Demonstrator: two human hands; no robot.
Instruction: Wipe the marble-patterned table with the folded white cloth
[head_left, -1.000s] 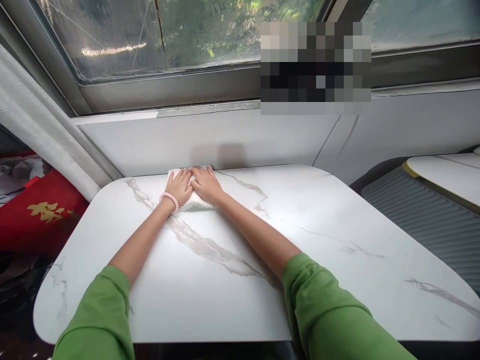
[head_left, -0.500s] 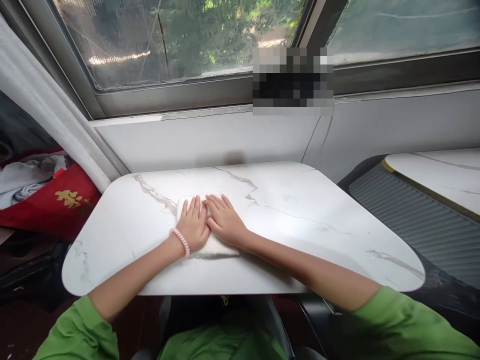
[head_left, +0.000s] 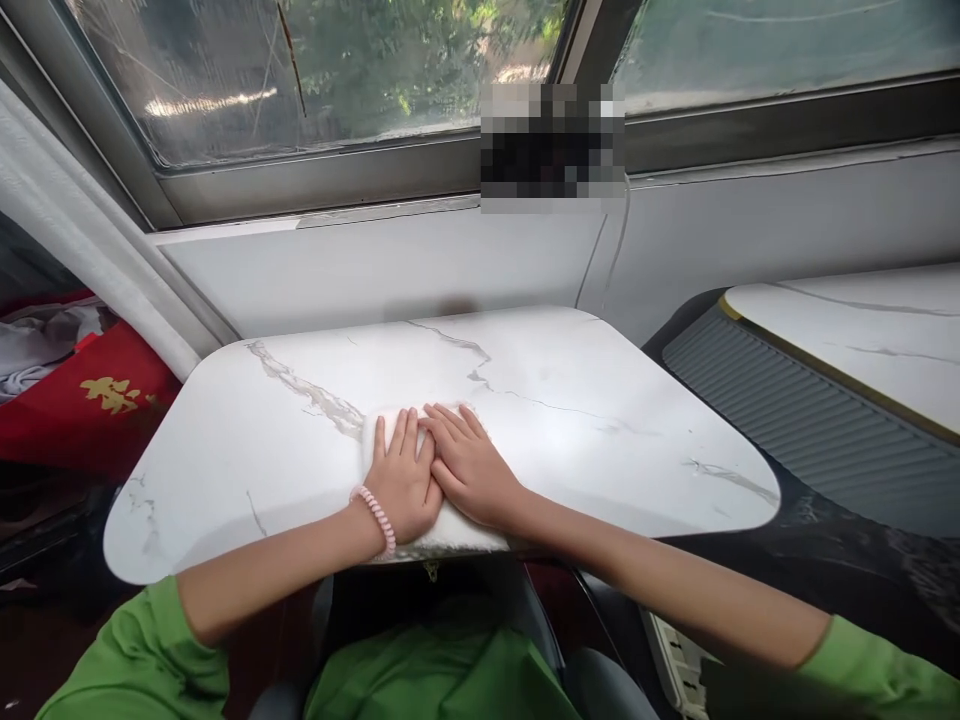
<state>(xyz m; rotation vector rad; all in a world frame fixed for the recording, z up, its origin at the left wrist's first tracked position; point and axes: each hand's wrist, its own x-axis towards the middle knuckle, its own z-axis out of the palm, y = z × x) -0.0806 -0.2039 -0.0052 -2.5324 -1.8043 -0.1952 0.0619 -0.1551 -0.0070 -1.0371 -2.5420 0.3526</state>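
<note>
A folded white cloth [head_left: 457, 532] lies flat on the white marble-patterned table [head_left: 247, 430], near its front edge. My left hand [head_left: 405, 480], with a pink coiled band at the wrist, presses on the cloth, fingers stretched out. My right hand [head_left: 476, 465] rests on it too, fingers extended and lying flat. The two hands touch where my right hand's fingers and thumb meet the side of my left hand. Much of the cloth is covered by the hands.
At the left stands a red bag [head_left: 97, 400] with cloth in it, beside a white curtain [head_left: 112, 240]. A window frame [head_left: 322, 175] runs behind the table. On the right are a ribbed grey panel [head_left: 795, 430] and another marble-patterned surface [head_left: 862, 330].
Both hands have slid the cloth toward me, to the table's front edge, and a little to the right relative to the table. The view has shifted slightly.
</note>
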